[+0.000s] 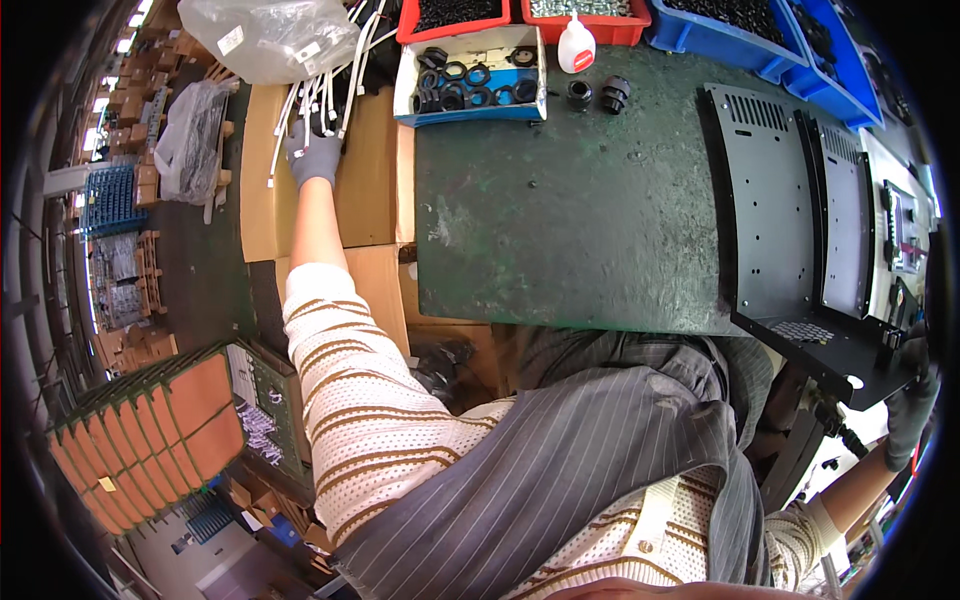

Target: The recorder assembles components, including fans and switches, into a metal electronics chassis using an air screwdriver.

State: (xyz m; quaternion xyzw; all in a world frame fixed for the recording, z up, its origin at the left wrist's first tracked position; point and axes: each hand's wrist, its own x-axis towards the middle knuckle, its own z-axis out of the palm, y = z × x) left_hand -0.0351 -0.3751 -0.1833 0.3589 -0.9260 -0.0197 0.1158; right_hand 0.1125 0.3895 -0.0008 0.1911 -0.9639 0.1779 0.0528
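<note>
My left hand [311, 160], in a grey glove, reaches into an open cardboard box [365, 190] at the far left. It is among a bunch of white cable ties [325, 95]; the fingers are partly hidden there, so a grip does not show. At the right rim, my right hand [908, 415], also gloved, is closed at the near corner of a black sheet-metal housing [775, 200]. That housing has vent slots and small holes, and overhangs the table's right front edge. A black cable with a fitting [845, 430] hangs below it.
On the green table [570, 220] stand a box of black rings [470, 85], a white bottle [576, 45] and two black cable glands [615, 95]. Red bins [590, 30] and blue bins [720, 40] line the back. A clear plastic bag [270, 40] lies beyond my left hand.
</note>
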